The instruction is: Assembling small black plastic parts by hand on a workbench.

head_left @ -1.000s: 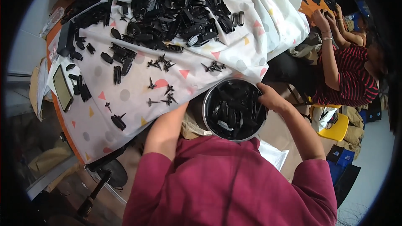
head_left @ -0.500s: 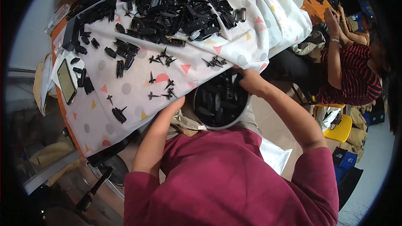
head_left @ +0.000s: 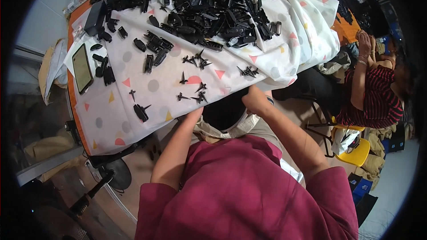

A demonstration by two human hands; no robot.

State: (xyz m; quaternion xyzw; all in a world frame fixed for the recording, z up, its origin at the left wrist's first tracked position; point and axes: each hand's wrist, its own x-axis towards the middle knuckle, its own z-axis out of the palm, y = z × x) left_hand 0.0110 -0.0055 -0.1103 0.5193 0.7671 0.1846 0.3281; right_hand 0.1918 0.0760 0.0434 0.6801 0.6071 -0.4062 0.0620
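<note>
Below the table's front edge, in front of my lap, is a dark round bucket [head_left: 224,113]. Its inside is too dark to make out the contents. My right hand [head_left: 256,101] is closed at the bucket's right rim. My left hand [head_left: 194,114] is at its left side, with the fingers hidden by the cloth edge and the bucket. A pale woven sack [head_left: 243,127] lies round the near side of the bucket. On the cloth just beyond are small black spiked pieces [head_left: 200,97], and another cluster of spiked pieces [head_left: 247,71] lies to the right.
A patterned white cloth [head_left: 153,100] covers the table. Black plastic casings [head_left: 209,13] are heaped at the back. A phone [head_left: 82,68] and a black box [head_left: 94,20] are at the left. At the right, a person in a striped shirt [head_left: 373,93] sits near a yellow chair [head_left: 353,151].
The bucket sits further under the table edge, and its black pieces no longer show clearly. More of the pale sack shows. My right hand has moved slightly nearer; the view has shifted.
</note>
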